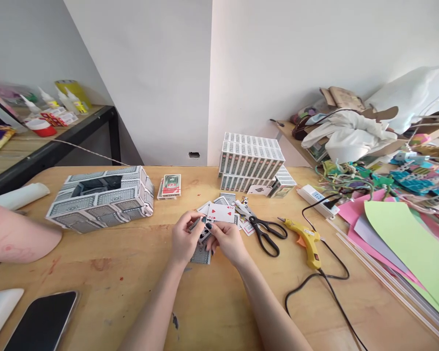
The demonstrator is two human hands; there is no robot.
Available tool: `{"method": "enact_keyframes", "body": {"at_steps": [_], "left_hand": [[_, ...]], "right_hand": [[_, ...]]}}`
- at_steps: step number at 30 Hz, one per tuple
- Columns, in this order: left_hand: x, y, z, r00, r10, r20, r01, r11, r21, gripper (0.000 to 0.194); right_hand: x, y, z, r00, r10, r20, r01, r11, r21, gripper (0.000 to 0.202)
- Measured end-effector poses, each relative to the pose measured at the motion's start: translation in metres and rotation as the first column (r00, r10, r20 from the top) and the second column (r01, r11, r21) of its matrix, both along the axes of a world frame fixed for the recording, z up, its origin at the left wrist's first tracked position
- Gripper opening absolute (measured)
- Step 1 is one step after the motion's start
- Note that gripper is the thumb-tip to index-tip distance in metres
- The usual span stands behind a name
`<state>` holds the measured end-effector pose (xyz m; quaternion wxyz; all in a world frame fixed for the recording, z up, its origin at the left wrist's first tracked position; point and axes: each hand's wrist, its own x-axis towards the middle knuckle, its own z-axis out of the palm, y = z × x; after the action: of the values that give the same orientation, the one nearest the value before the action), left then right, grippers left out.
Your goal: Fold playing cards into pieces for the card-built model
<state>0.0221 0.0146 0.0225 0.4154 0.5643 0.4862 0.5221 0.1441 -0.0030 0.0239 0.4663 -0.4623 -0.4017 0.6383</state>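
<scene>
My left hand (pixel 187 238) and my right hand (pixel 225 240) meet over the table, thumbs almost touching. Both are closed on playing cards (pixel 205 235), partly hidden by my fingers. A two of hearts (pixel 222 213) lies face up just beyond my fingertips; whether I touch it cannot be made out. Beneath my hands a patterned card back (pixel 201 255) shows. Loose cards (pixel 247 225) are scattered behind, with black-handled scissors (pixel 269 234) lying partly over them. A box covered in playing cards (pixel 102 209), with an opening on top, stands at the left.
A yellow glue gun (pixel 307 239) with a black cord lies right of the scissors, near a power strip (pixel 317 200). Stacked card packs (pixel 250 161) stand at the back. Colored paper (pixel 409 258) covers the right side. A phone (pixel 44 321) lies front left.
</scene>
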Motion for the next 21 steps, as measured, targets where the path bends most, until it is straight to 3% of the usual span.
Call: {"method": "enact_keyframes", "body": {"at_steps": [5,15,18,21], "left_hand": [[0.0075,0.0008,-0.0017,0.998,0.042,0.048,-0.034,0.989,-0.145,0.022],[0.0043,0.0058,-0.008,0.92,0.129,0.37,0.001,0.943,-0.333,0.022],[0.0049,0.0053,-0.0073,0.942,0.109,0.316,-0.002,0.947,-0.32,0.02],[0.006,0.0015,-0.0037,0.99,0.067,0.123,-0.039,0.975,-0.218,0.019]], "right_hand": [[-0.003,-0.0005,-0.0021,0.996,-0.057,0.063,0.053,0.997,0.061,0.041],[-0.0026,-0.0041,0.0007,0.994,0.076,0.075,-0.083,0.992,0.096,0.046],[0.0001,-0.0039,0.0017,0.992,0.083,0.092,-0.089,0.994,0.071,0.044],[0.0042,-0.0033,0.0038,0.988,0.09,0.128,-0.095,0.995,0.033,0.04]]}}
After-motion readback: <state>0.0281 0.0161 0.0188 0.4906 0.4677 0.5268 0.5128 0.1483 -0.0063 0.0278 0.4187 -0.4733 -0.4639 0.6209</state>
